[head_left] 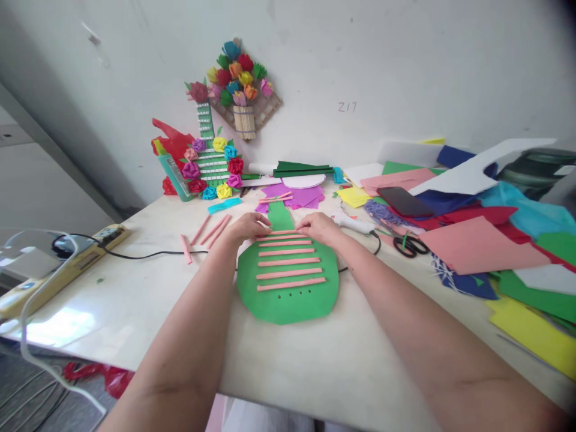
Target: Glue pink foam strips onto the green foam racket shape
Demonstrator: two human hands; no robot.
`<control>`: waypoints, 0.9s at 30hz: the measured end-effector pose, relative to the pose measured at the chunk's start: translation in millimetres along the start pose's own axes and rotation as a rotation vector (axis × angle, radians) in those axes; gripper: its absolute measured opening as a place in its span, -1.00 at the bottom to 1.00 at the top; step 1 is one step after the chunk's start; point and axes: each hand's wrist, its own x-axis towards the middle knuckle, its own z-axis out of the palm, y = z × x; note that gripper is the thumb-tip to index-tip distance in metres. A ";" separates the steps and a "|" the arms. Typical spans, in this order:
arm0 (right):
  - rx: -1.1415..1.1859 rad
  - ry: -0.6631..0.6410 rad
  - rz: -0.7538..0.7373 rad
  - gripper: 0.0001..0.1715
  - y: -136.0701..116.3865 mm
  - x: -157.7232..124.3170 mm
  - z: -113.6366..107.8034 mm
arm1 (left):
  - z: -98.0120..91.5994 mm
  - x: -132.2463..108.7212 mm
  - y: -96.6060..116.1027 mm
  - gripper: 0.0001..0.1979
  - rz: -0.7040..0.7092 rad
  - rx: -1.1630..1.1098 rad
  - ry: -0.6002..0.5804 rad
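A green vase-shaped foam sheet lies flat on the table in front of me, with several pink strips laid across it in rows. My left hand and my right hand rest at the sheet's neck, fingers curled, each pinching one end of the topmost pink strip. More loose pink strips lie on the table to the left of my left hand.
A white glue gun and black scissors lie to the right. Coloured foam sheets and a dark phone cover the right side. A power strip sits at the left edge. Paper-flower crafts lean against the wall.
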 end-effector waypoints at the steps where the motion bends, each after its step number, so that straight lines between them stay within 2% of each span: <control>1: 0.000 -0.001 0.002 -0.83 -0.4 -0.3 -0.2 | 0.2 0.9 -0.7 -0.70 0.006 -0.002 -0.009; 7: -0.002 -0.003 0.003 -0.83 -2.0 -0.8 0.0 | -0.6 5.6 -6.0 -0.72 0.017 -0.015 -0.043; 16: -0.018 0.006 -0.004 -0.82 -3.3 -3.1 -1.3 | -1.5 3.2 -4.3 -0.70 0.020 0.071 -0.005; 27: -0.039 0.008 0.007 -0.83 -4.3 -3.3 -0.5 | -0.7 3.5 -6.4 -0.69 0.043 0.000 -0.052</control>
